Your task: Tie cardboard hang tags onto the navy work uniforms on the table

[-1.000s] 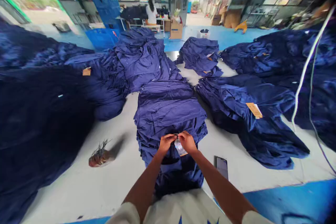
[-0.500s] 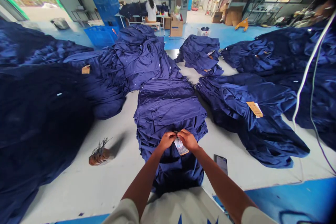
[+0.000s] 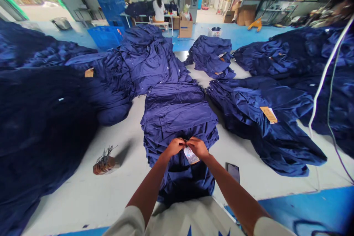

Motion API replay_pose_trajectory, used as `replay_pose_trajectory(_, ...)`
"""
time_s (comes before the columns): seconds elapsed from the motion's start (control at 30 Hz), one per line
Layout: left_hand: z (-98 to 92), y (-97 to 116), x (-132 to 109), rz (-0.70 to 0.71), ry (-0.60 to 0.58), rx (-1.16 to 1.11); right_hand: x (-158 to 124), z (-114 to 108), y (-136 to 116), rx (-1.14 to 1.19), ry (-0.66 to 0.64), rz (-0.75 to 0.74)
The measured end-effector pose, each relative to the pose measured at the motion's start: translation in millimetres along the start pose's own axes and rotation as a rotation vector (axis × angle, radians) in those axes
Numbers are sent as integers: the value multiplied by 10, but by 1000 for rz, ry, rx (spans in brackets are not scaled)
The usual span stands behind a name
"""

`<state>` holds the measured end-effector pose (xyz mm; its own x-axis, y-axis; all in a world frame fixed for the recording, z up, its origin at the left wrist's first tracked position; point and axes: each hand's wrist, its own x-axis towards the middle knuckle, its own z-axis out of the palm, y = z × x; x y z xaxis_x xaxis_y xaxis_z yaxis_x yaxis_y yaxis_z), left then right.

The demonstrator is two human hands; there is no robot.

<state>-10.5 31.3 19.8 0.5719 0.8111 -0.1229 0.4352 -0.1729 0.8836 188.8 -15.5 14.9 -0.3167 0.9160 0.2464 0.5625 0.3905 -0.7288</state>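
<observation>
Hands are meeting over the near end of the garment stack (image 3: 177, 118), the left hand (image 3: 173, 146) and right hand (image 3: 198, 147) both holding fingers clamped on a tag (image 3: 191, 156); a phone (image 3: 233, 172) is lying right of the garment stack.

My pale cream shirt (image 3: 190, 214), low in the frame, bears a dark blue pointed print (image 3: 190, 232), and its short sleeves (image 3: 124, 225) leave my arms bare to left hand (image 3: 173, 146) and right hand (image 3: 198, 147).
</observation>
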Motion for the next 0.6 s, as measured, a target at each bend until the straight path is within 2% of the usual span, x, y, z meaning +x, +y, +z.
replay_pose_trajectory(0.17, 4, -38, 23, -11, -23, -22, 12, 36, 17, 17, -28, 38)
replay_pose_trajectory(0.27, 22, -46, 31, -33, 1, -36, 7, 81, 30, 11, -28, 75)
replay_pose_trajectory(0.6, 258, 31, -137, -109, 273, -114, 0, 200, 95, 87, 85, 270)
